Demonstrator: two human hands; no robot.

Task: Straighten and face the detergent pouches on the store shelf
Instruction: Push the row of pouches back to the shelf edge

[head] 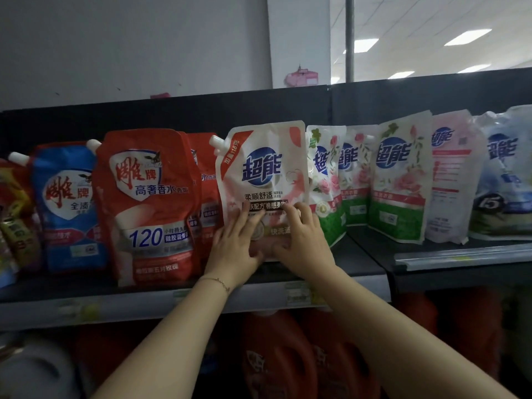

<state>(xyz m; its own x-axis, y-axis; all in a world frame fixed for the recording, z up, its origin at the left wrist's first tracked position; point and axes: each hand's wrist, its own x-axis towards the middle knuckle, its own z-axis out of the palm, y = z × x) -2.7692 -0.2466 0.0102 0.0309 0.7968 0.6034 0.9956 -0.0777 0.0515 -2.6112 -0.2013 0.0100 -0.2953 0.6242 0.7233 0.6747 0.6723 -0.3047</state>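
The left hand [234,243] and the right hand [302,240] are laid side by side on the lower front of the white-and-pink pouch [264,168], fingers [293,217] straight, slightly spread and pressed flat on the film, not curled round it; neither hand is noticeably nearer. The pouch is stood on the shelf [359,263] directly above and beyond the fingertips, long axis near vertical, label forward, between the red pouch [149,197] and the green floral pouch [325,180]; a squaring push is judged to run straight back.
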